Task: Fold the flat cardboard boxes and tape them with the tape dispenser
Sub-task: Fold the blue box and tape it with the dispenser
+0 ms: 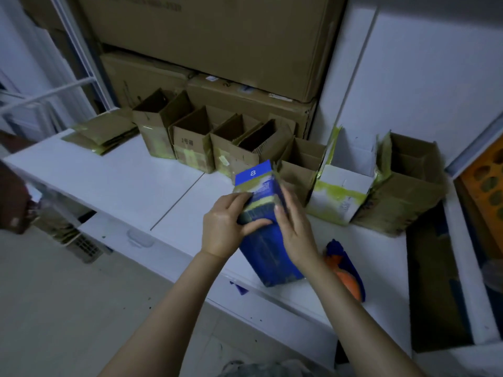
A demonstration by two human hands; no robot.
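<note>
A blue cardboard box (pixel 268 257) with a flap marked "8" stands upright at the front of the white table (pixel 122 183). My left hand (pixel 226 227) grips its left side, thumb curled over the front and fingers on the taped top flaps. Straight fingers of my right hand (pixel 294 229) press against its right side. An orange and blue tape dispenser (pixel 344 268) lies on the table just right of the box, partly hidden by my right forearm. Flat cardboard boxes (pixel 104 134) lie stacked at the table's back left.
Several folded, open-topped brown boxes (pixel 190 140) with yellowish tape stand in a row along the back, ending in a white box (pixel 343 191) and a brown one (pixel 405 191). Large cartons (pixel 217 44) are stacked behind. A cardboard-lined gap (pixel 435 281) opens at right.
</note>
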